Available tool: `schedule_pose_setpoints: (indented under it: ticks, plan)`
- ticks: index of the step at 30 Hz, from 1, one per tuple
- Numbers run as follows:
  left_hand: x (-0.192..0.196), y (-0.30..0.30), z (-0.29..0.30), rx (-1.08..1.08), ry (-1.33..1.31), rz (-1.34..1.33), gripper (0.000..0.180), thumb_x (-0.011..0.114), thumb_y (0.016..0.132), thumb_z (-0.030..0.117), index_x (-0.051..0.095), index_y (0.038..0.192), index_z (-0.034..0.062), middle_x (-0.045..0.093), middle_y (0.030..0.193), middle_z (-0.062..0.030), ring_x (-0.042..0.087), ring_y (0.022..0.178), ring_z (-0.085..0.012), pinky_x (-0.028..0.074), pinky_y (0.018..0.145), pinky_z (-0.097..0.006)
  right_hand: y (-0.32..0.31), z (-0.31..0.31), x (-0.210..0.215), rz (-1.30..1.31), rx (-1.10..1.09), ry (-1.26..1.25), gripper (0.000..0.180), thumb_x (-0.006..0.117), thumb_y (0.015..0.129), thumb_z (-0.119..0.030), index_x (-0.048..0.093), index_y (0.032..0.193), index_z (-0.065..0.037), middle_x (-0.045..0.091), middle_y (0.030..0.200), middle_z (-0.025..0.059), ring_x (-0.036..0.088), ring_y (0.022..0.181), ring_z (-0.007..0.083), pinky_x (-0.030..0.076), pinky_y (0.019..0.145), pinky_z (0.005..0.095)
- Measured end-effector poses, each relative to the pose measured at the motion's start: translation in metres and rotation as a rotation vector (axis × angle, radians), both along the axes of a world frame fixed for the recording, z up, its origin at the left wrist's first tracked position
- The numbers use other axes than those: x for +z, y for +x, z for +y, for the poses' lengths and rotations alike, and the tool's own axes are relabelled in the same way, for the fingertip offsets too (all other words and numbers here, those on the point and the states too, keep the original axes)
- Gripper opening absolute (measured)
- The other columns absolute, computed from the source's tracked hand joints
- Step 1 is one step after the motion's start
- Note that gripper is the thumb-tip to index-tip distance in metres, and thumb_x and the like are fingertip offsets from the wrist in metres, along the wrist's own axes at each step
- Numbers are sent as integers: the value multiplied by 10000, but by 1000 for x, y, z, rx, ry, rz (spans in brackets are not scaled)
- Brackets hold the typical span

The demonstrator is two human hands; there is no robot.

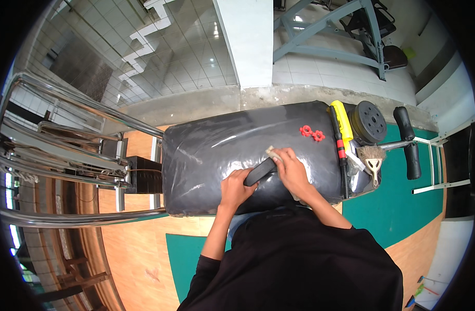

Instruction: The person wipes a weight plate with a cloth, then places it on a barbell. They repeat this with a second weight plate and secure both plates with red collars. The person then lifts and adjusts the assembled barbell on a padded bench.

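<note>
Over the middle of a black padded bench (211, 155), my left hand (235, 187) grips a black weight plate (261, 171), seen nearly edge-on. My right hand (292, 173) is closed round a beige cloth (271, 152) and presses it against the plate's right end. Most of the cloth is hidden under my fingers. To the right of my hands, two red star-shaped nuts (312, 133) lie on the bench pad. Beyond them a black bar with a red middle (340, 147) lies across the bench's right end.
Beside the bar are a yellow tool (341, 120), another black weight plate (369, 122) and a brush (373, 163). Chrome rails (87, 106) and a weight stack (144, 175) stand left. Padded rollers (413, 160) stick out right. A grey metal frame (325, 31) stands beyond the pillar.
</note>
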State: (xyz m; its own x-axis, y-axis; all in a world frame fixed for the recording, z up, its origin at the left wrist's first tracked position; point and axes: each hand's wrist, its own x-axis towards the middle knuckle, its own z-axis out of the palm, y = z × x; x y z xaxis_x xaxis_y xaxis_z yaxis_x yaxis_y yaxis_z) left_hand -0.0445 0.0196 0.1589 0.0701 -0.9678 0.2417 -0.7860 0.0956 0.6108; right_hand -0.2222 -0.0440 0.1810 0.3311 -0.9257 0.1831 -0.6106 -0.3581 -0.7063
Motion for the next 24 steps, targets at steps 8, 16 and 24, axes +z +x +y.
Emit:
schedule_pose_setpoints:
  ticks: [8,16,24]
  plan:
    - [5,-9,-9,-34,2,-34,373,781,624,239,690,964,117,641,782,-67,619,765,-268,499,642,-376,-34,-37,-57,77,-121,106,238,487,930,-197,567,1137,-111,559,1044,163,591,868,379,475,767,448]
    - [10,-26,-23,61,87,-12,360,796,615,203,681,937,90,629,816,-81,603,821,-279,494,691,-370,-9,-1,-6,59,-74,-109,231,535,909,-177,585,1131,-135,571,1073,140,597,905,355,487,766,419]
    - [-56,-19,10,286,-143,397,349,833,640,192,644,885,30,639,847,-102,612,873,-289,488,742,-360,-30,-24,-21,53,-169,-31,241,540,900,-184,569,1133,-130,558,1041,133,595,859,361,487,734,444]
